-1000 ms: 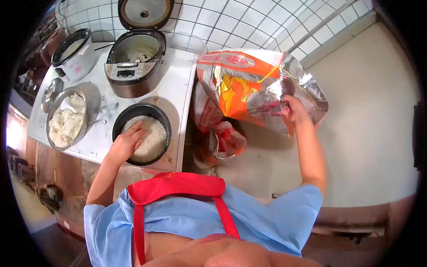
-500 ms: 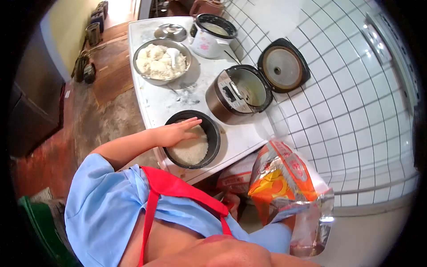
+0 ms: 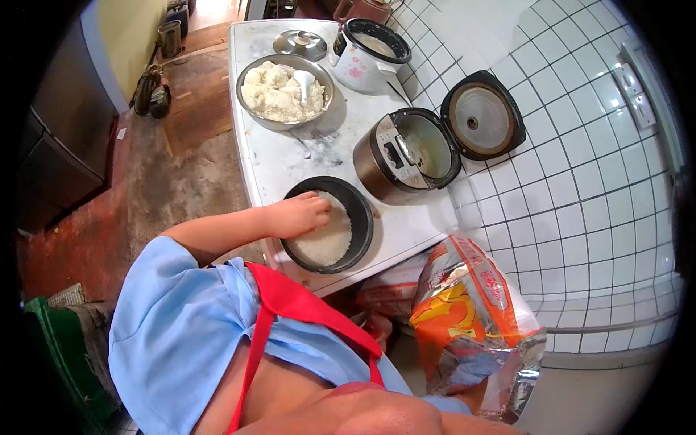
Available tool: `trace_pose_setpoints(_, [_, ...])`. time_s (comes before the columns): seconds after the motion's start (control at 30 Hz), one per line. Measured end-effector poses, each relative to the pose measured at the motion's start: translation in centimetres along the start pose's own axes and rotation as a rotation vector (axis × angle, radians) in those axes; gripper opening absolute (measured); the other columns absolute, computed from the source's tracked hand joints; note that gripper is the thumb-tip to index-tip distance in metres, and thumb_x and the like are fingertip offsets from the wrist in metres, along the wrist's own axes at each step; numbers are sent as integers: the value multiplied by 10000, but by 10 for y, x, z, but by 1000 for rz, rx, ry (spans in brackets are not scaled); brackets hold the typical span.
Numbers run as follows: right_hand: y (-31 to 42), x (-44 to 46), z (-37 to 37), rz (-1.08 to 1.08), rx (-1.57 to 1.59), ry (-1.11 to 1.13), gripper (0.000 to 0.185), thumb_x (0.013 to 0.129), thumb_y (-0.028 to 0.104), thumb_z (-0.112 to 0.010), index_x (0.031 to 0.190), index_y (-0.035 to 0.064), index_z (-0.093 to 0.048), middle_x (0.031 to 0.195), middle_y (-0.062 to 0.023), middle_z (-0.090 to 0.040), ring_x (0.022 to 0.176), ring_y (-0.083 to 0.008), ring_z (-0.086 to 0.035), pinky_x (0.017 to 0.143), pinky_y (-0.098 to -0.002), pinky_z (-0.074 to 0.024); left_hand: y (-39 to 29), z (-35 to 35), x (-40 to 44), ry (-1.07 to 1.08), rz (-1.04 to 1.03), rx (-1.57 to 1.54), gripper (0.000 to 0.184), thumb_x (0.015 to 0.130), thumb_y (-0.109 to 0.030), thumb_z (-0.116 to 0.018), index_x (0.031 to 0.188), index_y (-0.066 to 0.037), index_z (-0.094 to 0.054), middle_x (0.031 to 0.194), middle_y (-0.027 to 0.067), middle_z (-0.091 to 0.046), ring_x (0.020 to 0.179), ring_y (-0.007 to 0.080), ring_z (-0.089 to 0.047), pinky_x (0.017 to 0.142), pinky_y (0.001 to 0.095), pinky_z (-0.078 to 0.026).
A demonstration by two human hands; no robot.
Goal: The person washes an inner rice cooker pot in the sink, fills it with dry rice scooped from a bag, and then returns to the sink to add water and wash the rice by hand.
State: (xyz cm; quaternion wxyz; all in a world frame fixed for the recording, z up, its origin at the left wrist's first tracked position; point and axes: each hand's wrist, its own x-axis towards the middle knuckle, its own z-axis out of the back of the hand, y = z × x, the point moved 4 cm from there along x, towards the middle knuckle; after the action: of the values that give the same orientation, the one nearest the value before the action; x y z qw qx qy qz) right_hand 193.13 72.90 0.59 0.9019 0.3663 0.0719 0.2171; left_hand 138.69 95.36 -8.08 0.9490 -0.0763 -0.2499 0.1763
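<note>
My left hand (image 3: 301, 215) is over the near left part of a black inner pot (image 3: 360, 230). Its fingers are curled together above the white rice grains (image 3: 324, 243); whether they pinch any grains is hidden. Beside the table's near right corner stands a silver and orange bag (image 3: 453, 312). A little of my right arm (image 3: 475, 395) shows behind the bag's lower part, and the bag hides my right hand.
An open rice cooker (image 3: 395, 156) stands behind the pot. Farther back on the table (image 3: 272, 170) are a metal bowl of cooked rice (image 3: 243, 96) with a white scoop, a metal lid (image 3: 301, 45) and a white flowered cooker (image 3: 355, 67). A tiled wall (image 3: 565, 181) rises at right.
The view has turned left, towards the table. My left hand's fingers, spread over the rice before, are now curled. My right hand, earlier on the bag's opening, is now hidden by the bag.
</note>
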Motion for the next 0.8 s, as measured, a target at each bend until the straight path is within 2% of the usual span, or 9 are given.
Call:
trace_pose_setpoints(0.1, [5, -27, 6, -51, 178, -5, 151, 734, 71, -565, 878, 34, -534, 785, -64, -576, 642, -188, -590, 529, -235, -510, 0, 6, 4, 102, 28, -24, 150, 723, -162, -550, 848, -80, -554, 933, 108, -490, 899, 261, -461, 835, 368, -358])
trace_pose_setpoints(0.13, [8, -38, 9, -72, 246, -4, 149, 733, 69, -566, 875, 35, -534, 782, -63, -576, 642, -189, -590, 530, -235, -510, 0, 7, 3, 28, -19, -7, 111, 714, -177, -555, 783, -90, -563, 898, 94, -490, 803, 243, -459, 772, 358, -368])
trace_pose_setpoints(0.23, [13, -76, 19, -131, 453, 6, 143, 732, 65, -568, 868, 37, -535, 773, -58, -574, 643, -189, -591, 533, -235, -511, 11, -10, -1, 203, 28, -99, 206, 705, -112, -545, 903, -56, -549, 996, 142, -501, 896, 298, -490, 826, 378, -393])
trace_pose_setpoints(0.33, [16, -115, 28, -208, 641, 27, 137, 730, 61, -570, 861, 40, -536, 765, -53, -572, 644, -190, -592, 537, -236, -512, 5, -9, -1, -6, -47, -235, 421, 715, -48, -498, 1136, -52, -499, 1218, 175, -457, 1098, 324, -466, 921, 380, -391])
trace_pose_setpoints(0.43, [-2, -146, 47, -300, 809, 20, 131, 728, 57, -571, 854, 42, -536, 756, -48, -570, 645, -190, -592, 541, -236, -513, 2, 5, 3, 150, 9, -374, 527, 745, -36, -456, 1268, -67, -399, 1319, 201, -372, 1210, 348, -373, 976, 378, -362])
trace_pose_setpoints(0.47, [-20, -151, 57, -327, 900, 20, 106, 725, 45, -574, 824, 49, -538, 753, -46, -568, 644, -193, -589, 529, -229, -509, 3, 1, 4, 139, -19, -334, 531, 750, -25, -431, 1278, -73, -389, 1313, 202, -379, 1193, 348, -392, 954, 389, -380])
trace_pose_setpoints(0.57, [-23, -192, 79, -444, 1078, -48, 56, 727, 33, -571, 769, 43, -535, 739, -45, -566, 630, -207, -584, 487, -205, -500, 0, 8, 10, 207, -11, -362, 547, 729, 0, -427, 1269, -76, -403, 1298, 187, -403, 1084, 341, -495, 888, 380, -433])
trace_pose_setpoints(0.7, [-16, -243, 94, -606, 1209, 16, 113, 720, 20, -536, 830, 4, -516, 764, -98, -591, 617, -226, -589, 468, -199, -511, 1, 4, 10, 291, 34, -412, 507, 709, 36, -424, 1203, -65, -475, 1276, 190, -426, 1051, 356, -506, 876, 389, -428])
trace_pose_setpoints(0.8, [-7, -279, 106, -476, 1155, 22, 133, 723, 29, -517, 851, -6, -508, 787, -120, -600, 621, -221, -593, 474, -205, -518, 1, 3, 11, 356, 103, -477, 461, 717, 46, -412, 1159, -43, -509, 1272, 194, -432, 1077, 354, -495, 897, 372, -416])
